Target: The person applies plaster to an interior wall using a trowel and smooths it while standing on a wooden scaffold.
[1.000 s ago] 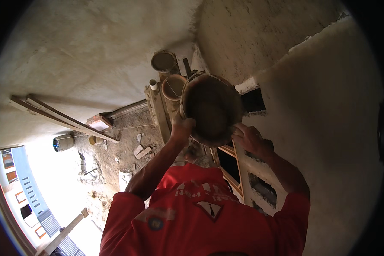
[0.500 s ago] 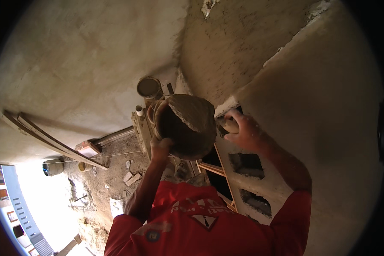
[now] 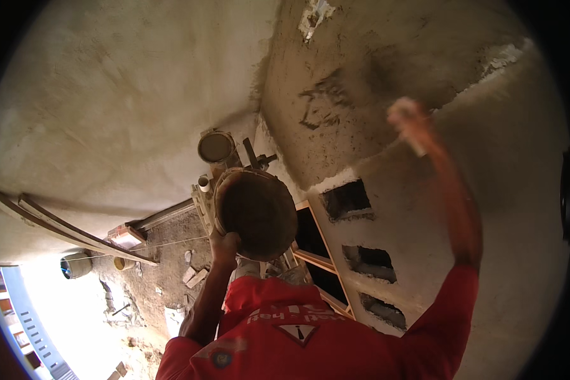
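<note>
Left hand (image 3: pixel 225 246) is closed on the lower-left rim of a dark basin (image 3: pixel 278 196), held before the torso. Basin's mouth faces the camera; outline near-round, long axis indeterminable. Right hand (image 3: pixel 406 114), raised near the rough wall (image 3: pixel 361 136), is blurred; cannot tell its grip. Bucket (image 3: pixel 215 147) stands beyond the basin.

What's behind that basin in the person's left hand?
Past the basin's rim you can see a bucket, a white tube and a stick. Whatever sits directly beneath is covered, so I can't tell.
</note>
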Tool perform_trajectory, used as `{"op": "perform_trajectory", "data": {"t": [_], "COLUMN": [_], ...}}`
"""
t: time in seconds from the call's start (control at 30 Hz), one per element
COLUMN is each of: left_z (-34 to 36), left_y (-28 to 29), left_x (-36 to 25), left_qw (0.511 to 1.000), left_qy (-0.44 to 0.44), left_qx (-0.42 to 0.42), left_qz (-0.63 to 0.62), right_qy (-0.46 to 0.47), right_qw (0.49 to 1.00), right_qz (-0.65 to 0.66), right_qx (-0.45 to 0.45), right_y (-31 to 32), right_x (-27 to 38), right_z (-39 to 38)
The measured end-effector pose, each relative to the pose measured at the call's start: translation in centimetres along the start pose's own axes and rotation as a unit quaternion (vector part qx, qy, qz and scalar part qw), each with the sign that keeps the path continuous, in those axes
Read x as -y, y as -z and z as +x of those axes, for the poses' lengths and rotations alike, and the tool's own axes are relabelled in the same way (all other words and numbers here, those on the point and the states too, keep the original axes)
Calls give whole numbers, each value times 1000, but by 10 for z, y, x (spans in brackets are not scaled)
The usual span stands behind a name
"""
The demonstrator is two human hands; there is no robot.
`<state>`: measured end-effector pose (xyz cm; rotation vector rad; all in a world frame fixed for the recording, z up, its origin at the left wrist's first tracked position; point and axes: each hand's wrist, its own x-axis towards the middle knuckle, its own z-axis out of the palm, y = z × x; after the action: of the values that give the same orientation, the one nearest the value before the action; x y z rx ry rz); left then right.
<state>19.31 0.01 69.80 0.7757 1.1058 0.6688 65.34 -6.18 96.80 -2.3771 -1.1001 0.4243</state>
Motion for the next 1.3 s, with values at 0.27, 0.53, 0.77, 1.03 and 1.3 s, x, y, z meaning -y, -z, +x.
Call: {"op": "perform_trajectory", "data": {"t": [0.27,0.53,0.77,1.03,1.3], "left_z": [58,84,93,105,114], "left_y": [10,-57,-107,-105,-86], "left_x": [-24,-57,-72,-79,-78], "left_qw": [999,987,979,981,983], "left_qy": [-23,-44,-11,3,0], "left_qx": [34,154,204,193,181], "left_qz": [34,7,-9,12,-29], "right_qy": [-46,315,219,68,75], "right_qw": [995,867,896,984,984], "right_qz": [-29,-385,-331,-51,-49], "right_qx": [-86,-27,199,156,156], "right_y": [37,-148,-229,-220,-186], "right_x": [69,22,-45,-26,18], "right_z": [-37,-95,-92,-110,-82]}}
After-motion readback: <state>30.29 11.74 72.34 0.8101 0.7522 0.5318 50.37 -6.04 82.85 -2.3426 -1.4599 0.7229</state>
